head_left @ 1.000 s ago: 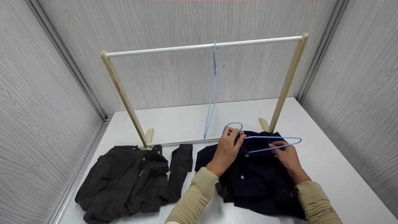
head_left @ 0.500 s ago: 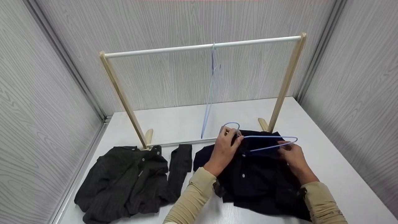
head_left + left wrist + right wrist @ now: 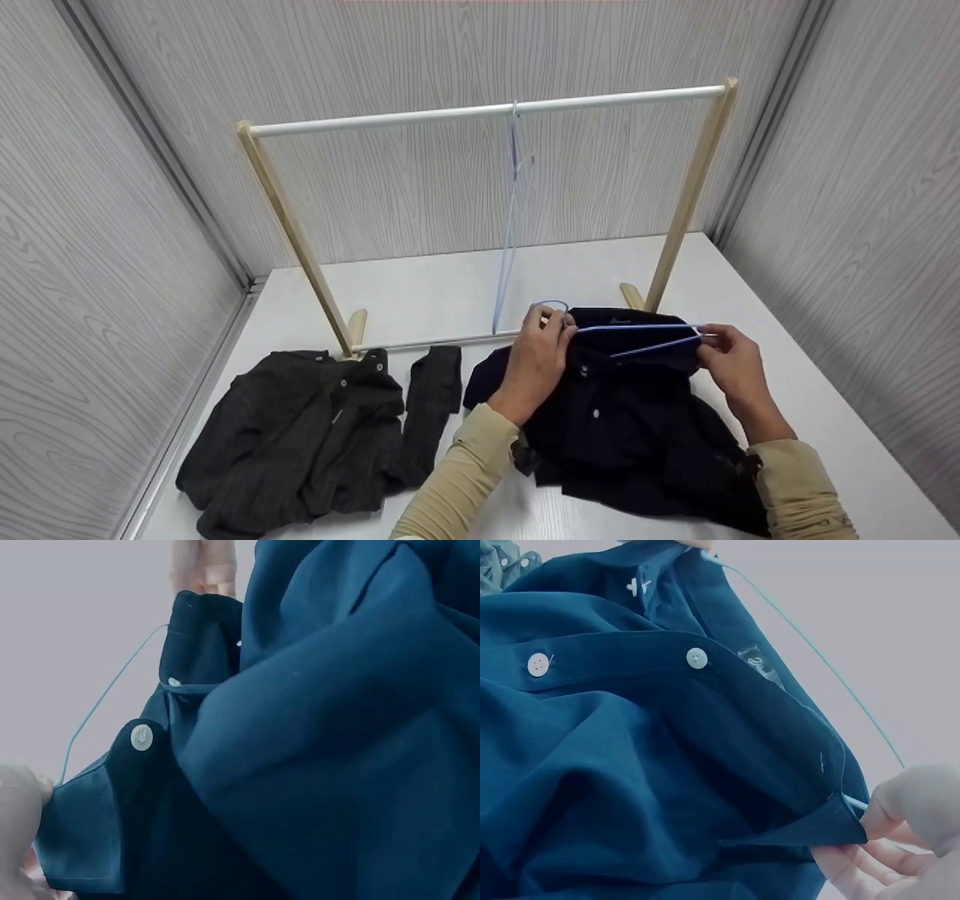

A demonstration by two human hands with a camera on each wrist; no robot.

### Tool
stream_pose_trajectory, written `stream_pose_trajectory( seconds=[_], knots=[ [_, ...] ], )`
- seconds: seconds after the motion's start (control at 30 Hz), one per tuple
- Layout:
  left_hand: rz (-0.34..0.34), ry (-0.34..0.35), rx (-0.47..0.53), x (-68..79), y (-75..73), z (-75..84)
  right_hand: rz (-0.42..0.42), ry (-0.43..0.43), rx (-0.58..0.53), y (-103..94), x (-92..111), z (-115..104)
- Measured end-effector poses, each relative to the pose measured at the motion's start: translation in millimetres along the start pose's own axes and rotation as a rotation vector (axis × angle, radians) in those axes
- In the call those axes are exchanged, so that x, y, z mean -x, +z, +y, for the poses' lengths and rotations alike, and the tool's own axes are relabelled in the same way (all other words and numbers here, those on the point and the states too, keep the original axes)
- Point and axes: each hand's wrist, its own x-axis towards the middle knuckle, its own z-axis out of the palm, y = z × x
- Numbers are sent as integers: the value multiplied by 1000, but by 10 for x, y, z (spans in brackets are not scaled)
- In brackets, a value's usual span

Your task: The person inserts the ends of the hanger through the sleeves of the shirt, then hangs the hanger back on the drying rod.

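A dark navy button shirt (image 3: 622, 435) lies on the table under both hands, its collar at the far side. A thin blue wire hanger (image 3: 637, 327) spans the collar, its left part within the shirt. My left hand (image 3: 536, 356) holds the hanger below its hook (image 3: 553, 302), together with the collar edge. At the hanger's right end, my right hand (image 3: 735, 367) pinches the wire tip; in the right wrist view its thumb and fingers (image 3: 889, 810) also grip the collar point. In the left wrist view, the left hand (image 3: 19, 825) is partly out of frame.
A wooden rack with a white top rail (image 3: 405, 120) stands behind. One more pale blue hanger (image 3: 506, 255) hangs from that rail, near its middle. A dark grey shirt (image 3: 300, 442) lies to the left on the white table (image 3: 420, 296); panelled walls surround it.
My right hand has slid outward to the right along the hanger, reaching its end and the collar. The left hand shifts slightly left, and the hanger's hook tilts lower.
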Motion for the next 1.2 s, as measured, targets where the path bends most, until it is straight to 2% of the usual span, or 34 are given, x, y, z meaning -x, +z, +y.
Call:
stream_pose_trajectory(
  seconds=[0.23, 0.37, 0.6, 0.77, 0.9, 1.07, 1.2],
  knots=[
    [4, -10, -85, 3, -1, -2, 26, -47, 70, -88, 17, -101],
    [12, -17, -117, 11, 8, -11, 60, -70, 150, -128, 13, -146],
    [30, 13, -163, 35, 41, -15, 132, -129, 294, -122, 53, -274],
    [15, 36, -196, 46, 67, 6, 154, -182, 323, -74, 94, -352],
    [9, 59, -158, 49, 94, 27, 136, -242, 315, 21, 145, -417],
    [3, 66, -27, 41, 115, 49, 68, -347, 300, 161, 198, -463],
    [5, 77, 64, 28, 114, 62, 34, -465, 358, 274, 195, -439]
  ],
)
